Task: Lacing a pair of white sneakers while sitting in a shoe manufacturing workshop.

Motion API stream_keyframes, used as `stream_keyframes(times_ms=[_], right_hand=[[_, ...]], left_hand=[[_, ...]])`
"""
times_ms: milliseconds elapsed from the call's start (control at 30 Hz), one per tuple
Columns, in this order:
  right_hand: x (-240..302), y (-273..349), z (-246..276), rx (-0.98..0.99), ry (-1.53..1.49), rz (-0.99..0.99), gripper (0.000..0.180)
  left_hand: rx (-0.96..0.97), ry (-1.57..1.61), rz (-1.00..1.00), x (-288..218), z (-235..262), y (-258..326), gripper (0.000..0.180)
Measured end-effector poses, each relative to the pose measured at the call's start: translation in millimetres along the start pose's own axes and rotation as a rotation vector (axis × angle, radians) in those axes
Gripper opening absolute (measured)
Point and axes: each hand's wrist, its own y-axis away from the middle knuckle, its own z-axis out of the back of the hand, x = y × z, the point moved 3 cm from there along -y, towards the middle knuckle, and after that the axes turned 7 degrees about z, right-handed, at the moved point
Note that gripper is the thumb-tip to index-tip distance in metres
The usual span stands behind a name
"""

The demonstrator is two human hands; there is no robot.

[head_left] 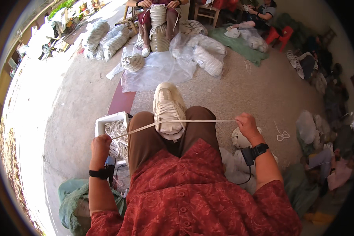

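Over knees, left hand [100,144] & right hand [246,125] pinch white tape [173,122] taut.

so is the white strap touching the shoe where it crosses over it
Touching. The head view shows the white strap, stretched between the left hand and right hand, lying flat across the shoe with no gap.

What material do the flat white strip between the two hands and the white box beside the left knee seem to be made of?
The strip, pulled taut between the left hand and the right hand, looks like woven cotton or synthetic tape: flat, matte, limp at its ends. The box looks like foam or plastic: thick, smooth white walls. Neither is certain.
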Motion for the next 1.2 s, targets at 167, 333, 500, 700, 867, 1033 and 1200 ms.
stream_keyframes(times_ms=[167,333,500,700,867,1033,1200], right_hand=[[6,-18,24,0.042,0.322,0.104,0.004],[-16,-23,-12,0.036,0.419,-0.222,0.003],[75,-61,-75,0.295,-1.352,-0.635,0.007],[111,-92,-118,0.25,-1.095,-0.362,0.011],[115,-99,-127,-0.054,-0.733,-0.213,0.016],[127,-94,-122,-0.127,-0.623,-0.186,0.016],[135,-91,-121,-0.095,-0.502,-0.278,0.016]], left_hand=[[0.069,0.072,0.093,24,0,5,0.01],[0.09,0.185,-0.016,4,-32,0,0.007],[0.758,1.148,0.189,-99,-62,8,0.006],[0.916,0.843,-0.026,-170,-75,0,0.006],[0.712,0.778,-0.189,-186,-98,-13,0.008],[0.634,0.9,-0.181,-183,-111,-12,0.009],[0.599,0.92,-0.223,-191,-107,-8,0.005]])
